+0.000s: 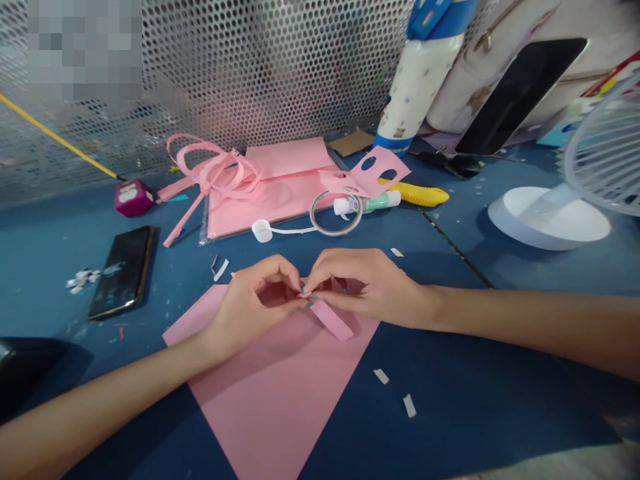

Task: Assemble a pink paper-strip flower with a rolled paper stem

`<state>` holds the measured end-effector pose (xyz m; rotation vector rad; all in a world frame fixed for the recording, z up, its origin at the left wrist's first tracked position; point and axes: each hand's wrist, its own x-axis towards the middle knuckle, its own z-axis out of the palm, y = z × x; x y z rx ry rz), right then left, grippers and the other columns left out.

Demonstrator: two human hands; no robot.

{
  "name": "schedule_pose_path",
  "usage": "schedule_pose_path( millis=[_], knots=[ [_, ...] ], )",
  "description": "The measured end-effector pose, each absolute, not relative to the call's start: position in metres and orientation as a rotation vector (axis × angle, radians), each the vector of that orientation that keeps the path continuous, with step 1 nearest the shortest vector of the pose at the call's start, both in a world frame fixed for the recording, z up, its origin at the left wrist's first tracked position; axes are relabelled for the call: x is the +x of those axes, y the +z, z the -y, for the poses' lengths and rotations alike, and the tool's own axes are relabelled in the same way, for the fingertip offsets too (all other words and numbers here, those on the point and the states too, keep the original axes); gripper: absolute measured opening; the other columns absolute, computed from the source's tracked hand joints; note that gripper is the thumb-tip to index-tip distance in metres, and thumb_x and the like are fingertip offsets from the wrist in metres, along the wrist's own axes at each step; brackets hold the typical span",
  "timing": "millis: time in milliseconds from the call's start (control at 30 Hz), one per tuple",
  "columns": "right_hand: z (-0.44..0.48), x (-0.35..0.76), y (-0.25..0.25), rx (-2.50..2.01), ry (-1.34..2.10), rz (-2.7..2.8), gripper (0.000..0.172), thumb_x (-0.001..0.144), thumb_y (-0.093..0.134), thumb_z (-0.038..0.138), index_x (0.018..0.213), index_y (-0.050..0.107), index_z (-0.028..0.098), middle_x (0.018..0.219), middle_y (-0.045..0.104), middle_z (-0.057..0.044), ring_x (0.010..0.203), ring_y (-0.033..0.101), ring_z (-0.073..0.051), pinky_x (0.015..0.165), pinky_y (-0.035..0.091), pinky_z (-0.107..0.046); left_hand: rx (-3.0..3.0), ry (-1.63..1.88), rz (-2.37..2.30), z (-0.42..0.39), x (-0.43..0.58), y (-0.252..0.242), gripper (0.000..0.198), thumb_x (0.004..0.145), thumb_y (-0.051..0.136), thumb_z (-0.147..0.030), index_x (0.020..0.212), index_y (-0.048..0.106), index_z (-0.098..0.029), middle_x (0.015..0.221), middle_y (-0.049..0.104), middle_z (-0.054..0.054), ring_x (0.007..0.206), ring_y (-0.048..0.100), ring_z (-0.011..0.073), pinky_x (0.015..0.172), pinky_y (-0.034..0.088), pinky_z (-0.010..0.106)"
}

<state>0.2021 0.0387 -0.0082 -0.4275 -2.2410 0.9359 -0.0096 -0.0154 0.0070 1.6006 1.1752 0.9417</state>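
Note:
My left hand [257, 300] and my right hand [370, 283] meet above a large pink paper sheet [280, 393]. Between the pinched fingertips of both hands is one end of a narrow pink paper strip [332, 320]. Its loose end slants down to the right, over the sheet. The fingers partly cover the held end, so its exact fold is hard to make out. Both thumbs and forefingers press together at nearly the same spot.
Behind lie a pink paper stack [280, 200], curled pink strips [220, 173], a tape ring [336, 213], a glue stick [373, 202] and a yellow cutter [417, 193]. A phone [123, 270] rests at left, near a purple cube [134, 197]. A white fan [550, 217] stands right.

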Motion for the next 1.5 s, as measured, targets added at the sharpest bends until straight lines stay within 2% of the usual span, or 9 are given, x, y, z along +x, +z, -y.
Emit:
schedule_pose_path(
  millis=[133, 467, 800, 900, 1033, 1300, 1500],
  knots=[
    [-0.0403, 0.2016, -0.0056, -0.445, 1.047, 2.156, 0.007, 0.093, 0.064, 0.015, 0.093, 0.071, 0.018, 0.088, 0.070, -0.002, 0.071, 0.061, -0.011, 0.064, 0.048, -0.021, 1.643, 0.979, -1.155, 0.0150, -0.0101, 0.0064, 0.012, 0.080, 0.073, -0.014, 0.081, 0.062, -0.018, 0.079, 0.067, -0.001, 0.071, 0.066, 0.0106, 0.069, 0.055, 0.022],
    [-0.0450, 0.2000, -0.0057, -0.441, 1.229, 2.092, 0.006, 0.093, 0.063, 0.015, 0.095, 0.068, 0.016, 0.093, 0.070, -0.003, 0.078, 0.063, -0.012, 0.070, 0.051, -0.023, 1.752, 0.987, -1.169, 0.0168, -0.0125, 0.0076, 0.008, 0.084, 0.070, -0.011, 0.081, 0.069, -0.019, 0.083, 0.071, 0.001, 0.077, 0.067, 0.0126, 0.073, 0.054, 0.024],
    [-0.0443, 0.2018, -0.0072, -0.446, 1.136, 2.153, 0.013, 0.091, 0.058, 0.007, 0.093, 0.066, 0.017, 0.092, 0.065, -0.003, 0.082, 0.061, -0.012, 0.072, 0.049, -0.024, 1.835, 1.048, -1.208, 0.0166, -0.0141, 0.0071, 0.014, 0.085, 0.067, -0.007, 0.087, 0.070, -0.021, 0.086, 0.071, -0.002, 0.077, 0.064, 0.0098, 0.074, 0.053, 0.021],
    [-0.0430, 0.2009, -0.0072, -0.451, 1.189, 2.104, 0.011, 0.090, 0.061, 0.008, 0.095, 0.062, 0.018, 0.093, 0.064, -0.001, 0.079, 0.060, -0.011, 0.071, 0.050, -0.023, 1.817, 1.052, -1.198, 0.0161, -0.0138, 0.0069, 0.012, 0.084, 0.068, -0.008, 0.083, 0.069, -0.020, 0.084, 0.071, -0.001, 0.078, 0.065, 0.0112, 0.074, 0.053, 0.022],
    [-0.0414, 0.2002, -0.0070, -0.510, 1.245, 2.087, 0.016, 0.087, 0.066, 0.012, 0.100, 0.060, 0.018, 0.093, 0.065, -0.001, 0.078, 0.062, -0.011, 0.070, 0.051, -0.023, 1.833, 1.038, -1.180, 0.0161, -0.0136, 0.0074, 0.013, 0.083, 0.068, -0.007, 0.081, 0.069, -0.020, 0.084, 0.071, 0.000, 0.080, 0.067, 0.0124, 0.076, 0.053, 0.024],
    [-0.0403, 0.2000, -0.0064, -0.480, 1.163, 2.088, 0.005, 0.091, 0.061, 0.012, 0.091, 0.065, 0.015, 0.086, 0.066, -0.001, 0.073, 0.059, -0.009, 0.066, 0.048, -0.021, 1.800, 1.021, -1.178, 0.0147, -0.0124, 0.0064, 0.012, 0.085, 0.071, -0.012, 0.088, 0.066, -0.022, 0.085, 0.068, -0.004, 0.077, 0.065, 0.0090, 0.073, 0.054, 0.019],
    [-0.0417, 0.1997, -0.0064, -0.450, 1.200, 2.111, 0.018, 0.086, 0.059, 0.000, 0.094, 0.063, 0.015, 0.090, 0.064, 0.001, 0.077, 0.058, -0.008, 0.070, 0.048, -0.020, 1.814, 1.045, -1.174, 0.0148, -0.0141, 0.0035, 0.008, 0.086, 0.072, -0.014, 0.087, 0.070, -0.021, 0.085, 0.070, -0.001, 0.080, 0.066, 0.0121, 0.075, 0.054, 0.023]
  ],
)
